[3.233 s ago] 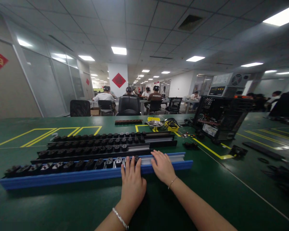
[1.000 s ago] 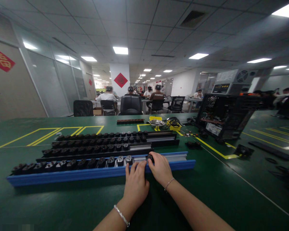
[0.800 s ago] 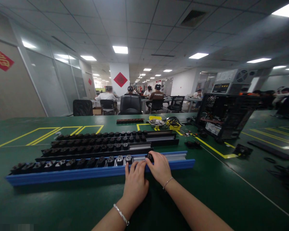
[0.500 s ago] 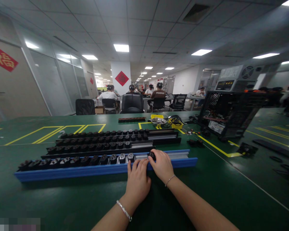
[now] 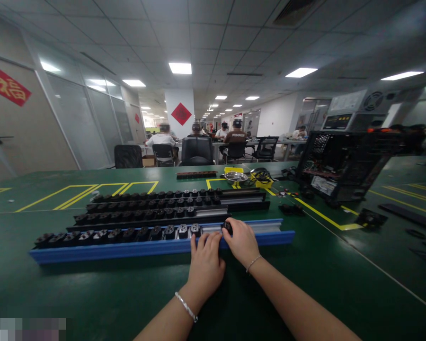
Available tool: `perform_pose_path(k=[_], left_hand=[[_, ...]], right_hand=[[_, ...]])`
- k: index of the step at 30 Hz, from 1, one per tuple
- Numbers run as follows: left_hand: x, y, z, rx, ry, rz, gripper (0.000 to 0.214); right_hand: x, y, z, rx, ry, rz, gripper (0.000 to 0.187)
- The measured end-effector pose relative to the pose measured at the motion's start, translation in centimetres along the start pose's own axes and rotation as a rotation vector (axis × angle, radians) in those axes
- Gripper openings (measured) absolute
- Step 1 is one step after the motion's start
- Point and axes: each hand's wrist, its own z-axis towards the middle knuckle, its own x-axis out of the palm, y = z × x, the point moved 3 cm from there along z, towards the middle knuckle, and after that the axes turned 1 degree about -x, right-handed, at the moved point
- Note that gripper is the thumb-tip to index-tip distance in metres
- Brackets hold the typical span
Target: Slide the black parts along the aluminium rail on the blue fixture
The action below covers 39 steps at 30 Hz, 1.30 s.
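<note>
A long blue rail (image 5: 110, 251) lies across the table in front of me, with several black socket modules (image 5: 142, 234) in a row along its left and middle part. Its right end shows a bare silvery channel. My right hand (image 5: 242, 242) has its thumb and fingers closed on a small black socket module (image 5: 227, 227) at that channel; the fingers partly cover it. My left hand (image 5: 206, 258) lies with fingers spread over the near edge of the rail, just left of the right hand, holding nothing. Behind the blue rail are black rails (image 5: 248, 206) bearing more black modules.
Farther back lie a dark strip (image 5: 196, 175), a metal dish (image 5: 236, 177) and a yellow bin (image 5: 262, 180) with black cables. An open computer case (image 5: 341, 166) stands at the right, near loose black parts (image 5: 371, 219). People sit at desks beyond.
The whole view has shifted slightly, so the table things appear a little farther right. Both hands stay at the same part of the blue rail, the right one still on the module.
</note>
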Motion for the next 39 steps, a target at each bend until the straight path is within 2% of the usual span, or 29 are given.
perform_pose_path(k=[15, 25, 39], left_hand=[[0.1, 0.2, 0.1, -0.007, 0.027, -0.04, 0.057], [0.1, 1.1, 0.6, 0.005, 0.132, -0.17, 0.06], [0.3, 1.8, 1.4, 0.036, 0.171, -0.204, 0.063]], right_hand=[[-0.3, -0.4, 0.4, 0.045, 0.037, 0.001, 0.023], [-0.3, -0.8, 0.4, 0.029, -0.002, 0.024, 0.021], [0.1, -2.1, 1.1, -0.008, -0.044, 0.088, 0.024]])
